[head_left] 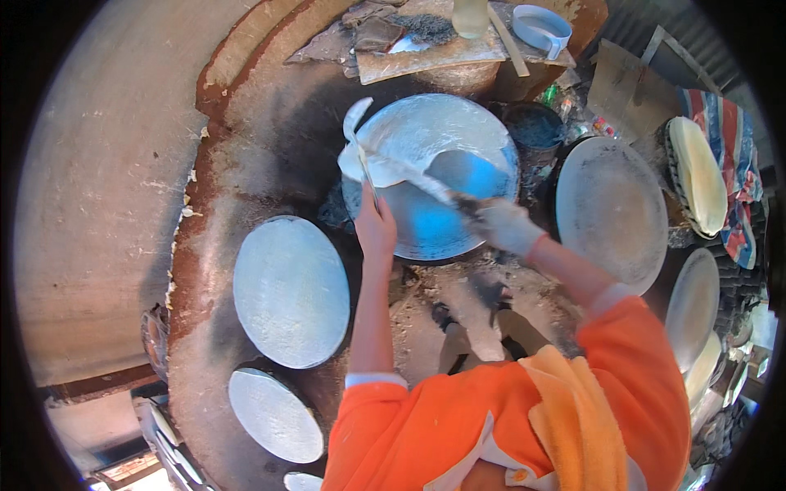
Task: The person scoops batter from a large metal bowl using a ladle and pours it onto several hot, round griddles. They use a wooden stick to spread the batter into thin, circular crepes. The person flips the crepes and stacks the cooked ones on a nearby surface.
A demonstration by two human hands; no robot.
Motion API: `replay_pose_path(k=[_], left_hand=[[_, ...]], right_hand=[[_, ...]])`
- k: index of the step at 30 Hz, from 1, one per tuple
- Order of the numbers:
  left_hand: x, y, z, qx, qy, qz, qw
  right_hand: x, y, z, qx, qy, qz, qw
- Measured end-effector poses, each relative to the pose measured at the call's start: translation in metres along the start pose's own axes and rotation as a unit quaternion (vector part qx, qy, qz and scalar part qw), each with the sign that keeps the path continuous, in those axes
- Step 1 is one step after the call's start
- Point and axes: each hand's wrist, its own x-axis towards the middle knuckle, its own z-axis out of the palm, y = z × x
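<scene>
In front of me stands a wide round metal basin [446, 229], its far part covered with thick white batter [434, 123] and its near part showing bare, bluish metal. My left hand [376, 231], at the basin's left edge, is closed around the thin handle of a batter-coated scraper [354, 123] with a curved white end pointing up. My right hand [509, 227], in a pale glove, grips a long paddle [426, 185] over the basin. The paddle slants up to the left, and its white-coated end meets the scraper; motion blurs it. How the two tools touch I cannot tell.
Round griddles stand on both sides: a white-covered one [291, 292] and a smaller one [277, 416] left, a greyish one [612, 214] right. Behind the basin, a board [434, 59] bears a jar; a white mug [542, 31] stands beside it. A dark bucket [534, 127] adjoins the basin.
</scene>
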Motion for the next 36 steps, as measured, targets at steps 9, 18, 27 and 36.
replay_pose_path(k=[9, 18, 27, 36], left_hand=[[-0.129, -0.036, -0.082, 0.259, -0.127, -0.074, 0.954], [-0.223, -0.001, -0.064, 0.133, -0.071, -0.07, 0.986], [-0.236, 0.027, -0.151, -0.217, -0.171, -0.129, 0.952], [-0.127, 0.011, -0.206, -0.51, -0.079, -0.107, 0.85]], right_hand=[[0.001, 0.016, 0.046, -0.058, -0.012, -0.032, 0.998], [0.025, -0.035, -0.004, -0.124, -0.191, 0.005, 0.974], [-0.125, 0.027, -0.023, 0.44, -0.168, 0.203, 0.858], [-0.058, -0.104, 0.28, 0.382, 0.037, 0.215, 0.898]])
